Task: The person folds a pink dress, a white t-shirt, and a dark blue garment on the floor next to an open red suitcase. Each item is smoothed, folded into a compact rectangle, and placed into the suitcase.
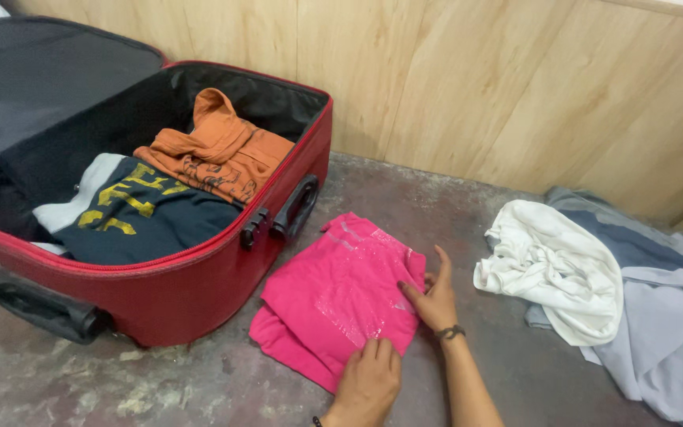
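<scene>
Pink folded shirt lay on the floor, right of the red suitcase. Left hand and right hand pressed it, fingers spread flat. Risk: glossy print slipping, fold springing open.

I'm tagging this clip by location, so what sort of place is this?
Probably a room in a home, with packing done on the floor: an open red suitcase with folded clothes sits on a worn concrete floor beside a wood-panelled wall, and loose clothes lie nearby.
</scene>
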